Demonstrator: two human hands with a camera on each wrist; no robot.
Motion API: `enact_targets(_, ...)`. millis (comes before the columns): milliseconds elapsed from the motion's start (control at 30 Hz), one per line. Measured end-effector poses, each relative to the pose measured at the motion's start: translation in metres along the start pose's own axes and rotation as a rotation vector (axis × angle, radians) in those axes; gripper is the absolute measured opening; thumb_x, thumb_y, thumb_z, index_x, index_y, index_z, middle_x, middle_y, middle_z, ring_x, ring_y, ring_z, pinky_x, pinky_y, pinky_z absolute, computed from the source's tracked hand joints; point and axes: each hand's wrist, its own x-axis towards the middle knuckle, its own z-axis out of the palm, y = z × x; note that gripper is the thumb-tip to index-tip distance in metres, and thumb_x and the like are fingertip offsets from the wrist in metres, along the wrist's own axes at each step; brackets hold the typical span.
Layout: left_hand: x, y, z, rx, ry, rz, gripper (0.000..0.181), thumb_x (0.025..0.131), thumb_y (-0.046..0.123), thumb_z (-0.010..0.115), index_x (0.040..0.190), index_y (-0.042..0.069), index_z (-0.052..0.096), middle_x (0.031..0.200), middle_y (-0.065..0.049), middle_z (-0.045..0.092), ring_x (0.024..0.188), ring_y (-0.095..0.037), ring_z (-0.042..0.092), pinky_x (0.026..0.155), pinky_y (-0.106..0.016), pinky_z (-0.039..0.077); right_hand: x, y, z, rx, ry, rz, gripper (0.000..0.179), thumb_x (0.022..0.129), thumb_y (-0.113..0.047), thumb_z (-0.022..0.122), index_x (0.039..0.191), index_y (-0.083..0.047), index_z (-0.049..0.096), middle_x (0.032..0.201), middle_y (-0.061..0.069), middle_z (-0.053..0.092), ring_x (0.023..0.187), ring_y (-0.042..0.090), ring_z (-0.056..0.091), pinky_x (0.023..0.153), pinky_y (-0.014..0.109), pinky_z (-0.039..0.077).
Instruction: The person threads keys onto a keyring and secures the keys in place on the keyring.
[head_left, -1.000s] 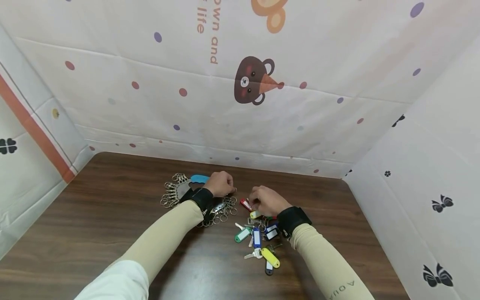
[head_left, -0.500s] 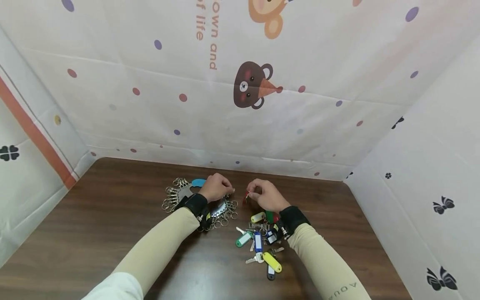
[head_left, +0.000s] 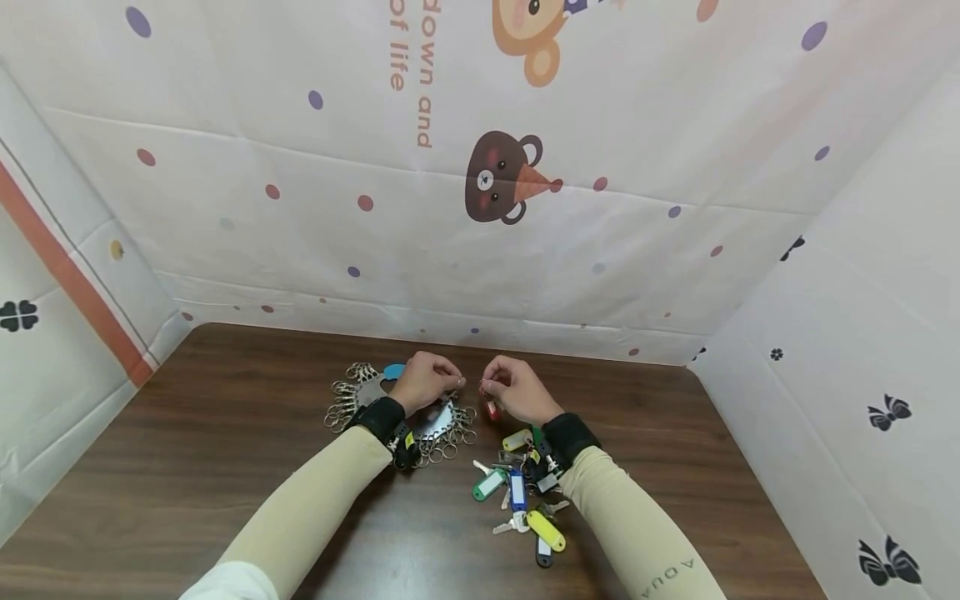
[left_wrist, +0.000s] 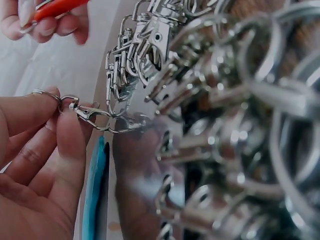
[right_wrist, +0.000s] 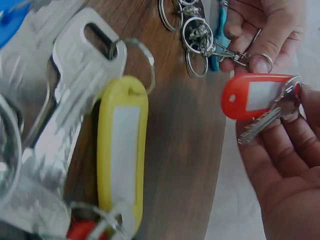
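Observation:
My left hand (head_left: pixel 426 383) pinches a split ring (left_wrist: pixel 45 92) between thumb and fingertips. That ring hangs from a swivel snap hook (left_wrist: pixel 90 112) clipped to the edge of a shiny metal plate (head_left: pixel 371 390) with a blue handle (head_left: pixel 392 372). Many more hooks with rings line the plate's edge. Just to the right, my right hand (head_left: pixel 517 390) pinches a silver key (right_wrist: pixel 270 116) with a red key tag (right_wrist: pixel 260 92), near its ring end. The two hands are close together but apart, with the key and tag hanging below the right fingertips.
Nearer me lies a pile of keys with a yellow tag (head_left: pixel 546 531), a green tag (head_left: pixel 489 484), a blue tag (head_left: pixel 517 490) and a black tag (head_left: pixel 543 552). The wooden table (head_left: pixel 247 433) meets a printed cloth wall (head_left: pixel 390 242) at its back edge.
My right hand has lifted the red-tagged key off the pile's far end and carried it left, towards my left hand. The left hand keeps pinching the ring, shifted slightly left.

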Motion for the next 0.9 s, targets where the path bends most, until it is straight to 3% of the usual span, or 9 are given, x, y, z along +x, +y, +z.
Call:
enact_targets(167, 0.001, -0.001, 0.0, -0.201, -0.017, -0.064, 0.01, 0.096, 0.005, 0.072, 0.102, -0.001, 0.079, 0.097, -0.016, 0.079, 0.073, -0.014, 0.076, 0.071, -0.031, 0.065, 0.004, 0.003, 0.007, -0.047, 0.037, 0.023, 0.008, 0.103, -0.002, 0.061, 0.096, -0.002, 0.065, 0.093, 0.015, 0.069, 0.075, 0.013, 0.059, 0.066, 0.026, 0.049)
enact_targets(300, 0.0, 0.0, 0.0, -0.278, -0.018, -0.095, 0.011, 0.096, 0.001, 0.072, 0.103, -0.004, 0.078, 0.103, -0.02, 0.079, 0.079, -0.017, 0.078, 0.077, -0.031, 0.066, 0.006, 0.003, 0.012, -0.081, 0.07, 0.043, 0.008, 0.101, -0.004, 0.065, 0.093, -0.004, 0.066, 0.09, 0.01, 0.067, 0.076, 0.015, 0.058, 0.067, 0.027, 0.05)
enact_targets(433, 0.0, 0.003, -0.001, -0.234, -0.018, -0.09, 0.011, 0.096, 0.002, 0.072, 0.102, -0.003, 0.079, 0.106, -0.019, 0.077, 0.083, -0.019, 0.078, 0.078, -0.031, 0.066, 0.008, 0.006, 0.016, -0.119, 0.073, 0.037, 0.009, 0.101, -0.004, 0.065, 0.092, -0.004, 0.067, 0.086, 0.009, 0.064, 0.072, 0.015, 0.055, 0.063, 0.026, 0.046)
enact_targets(667, -0.001, 0.007, -0.003, -0.056, 0.003, -0.04, 0.009, 0.096, 0.008, 0.074, 0.097, 0.003, 0.081, 0.101, -0.014, 0.078, 0.083, -0.02, 0.078, 0.075, -0.031, 0.065, 0.01, 0.003, 0.019, -0.153, 0.087, 0.051, 0.01, 0.1, -0.006, 0.067, 0.092, -0.005, 0.071, 0.086, 0.008, 0.068, 0.07, 0.014, 0.055, 0.061, 0.026, 0.046)
enact_targets(900, -0.003, 0.007, -0.003, -0.071, -0.002, -0.047, 0.01, 0.096, 0.007, 0.073, 0.099, 0.002, 0.081, 0.104, -0.017, 0.077, 0.085, -0.024, 0.078, 0.076, -0.032, 0.066, 0.013, 0.002, 0.024, -0.168, 0.12, 0.058, 0.011, 0.1, -0.006, 0.066, 0.09, -0.006, 0.07, 0.082, 0.006, 0.064, 0.069, 0.015, 0.052, 0.063, 0.025, 0.042)
